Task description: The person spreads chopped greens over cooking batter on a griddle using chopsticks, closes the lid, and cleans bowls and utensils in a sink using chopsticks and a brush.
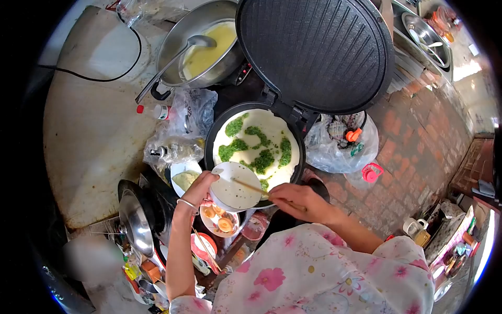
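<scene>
My left hand [197, 190] grips a white bowl [230, 194] by its rim, tilted over the near edge of a round electric griddle [209, 144]. Wooden chopsticks [248, 185] are pinched in my right hand [299, 201], their tips inside the bowl. A few green specks cling to the bowl's inner wall. On the griddle lies a flat, pale round of dough [276, 124], with several patches of chopped green paste [264, 161] spread unevenly on it. The ridged black griddle lid [319, 52] stands open behind. My hands and the bowl hide the dough's near edge.
A steel wok [170, 57] with yellowish liquid and a ladle [201, 41] stands at upper left. Bagged bottles [178, 149] sit left of the griddle, a plastic bag [340, 152] right. Close below the bowl is a plate of round pieces [226, 225]. A steel lid [137, 220] leans left.
</scene>
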Demonstrator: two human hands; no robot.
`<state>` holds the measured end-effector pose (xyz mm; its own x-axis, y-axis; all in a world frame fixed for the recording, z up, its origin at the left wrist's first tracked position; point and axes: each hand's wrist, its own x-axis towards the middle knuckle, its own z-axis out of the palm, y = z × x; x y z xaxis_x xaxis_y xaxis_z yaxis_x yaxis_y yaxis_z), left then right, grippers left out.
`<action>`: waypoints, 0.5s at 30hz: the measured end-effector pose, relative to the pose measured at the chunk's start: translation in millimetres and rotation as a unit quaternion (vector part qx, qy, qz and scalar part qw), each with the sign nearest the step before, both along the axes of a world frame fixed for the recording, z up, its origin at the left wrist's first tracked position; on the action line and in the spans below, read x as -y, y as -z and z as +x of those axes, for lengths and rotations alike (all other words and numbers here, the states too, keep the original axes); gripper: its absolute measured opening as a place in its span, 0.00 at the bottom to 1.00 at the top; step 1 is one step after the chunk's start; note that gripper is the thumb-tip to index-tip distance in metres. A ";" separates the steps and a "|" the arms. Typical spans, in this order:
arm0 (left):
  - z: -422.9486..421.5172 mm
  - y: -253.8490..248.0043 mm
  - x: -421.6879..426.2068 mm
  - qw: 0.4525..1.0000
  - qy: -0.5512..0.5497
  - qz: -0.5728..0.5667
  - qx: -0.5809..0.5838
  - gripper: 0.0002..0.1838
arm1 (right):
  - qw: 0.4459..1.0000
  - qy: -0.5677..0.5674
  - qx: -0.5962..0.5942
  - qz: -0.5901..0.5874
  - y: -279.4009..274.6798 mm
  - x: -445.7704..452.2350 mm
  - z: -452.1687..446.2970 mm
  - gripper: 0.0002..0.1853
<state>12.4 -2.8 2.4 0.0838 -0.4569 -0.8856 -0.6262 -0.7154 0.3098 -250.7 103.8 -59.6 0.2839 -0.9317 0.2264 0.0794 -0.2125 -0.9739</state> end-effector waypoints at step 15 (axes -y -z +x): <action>-0.1 -2.7 0.2 0.998 -0.050 0.011 -0.025 0.18 | 0.997 0.074 0.002 0.036 1.8 10.2 -32.0 0.05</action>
<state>12.3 -3.0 5.1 0.0843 -0.4289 -0.8994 -0.5358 -0.7805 0.3220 -282.7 93.7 -61.4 0.1407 -0.9773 0.1586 0.0571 -0.1519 -0.9867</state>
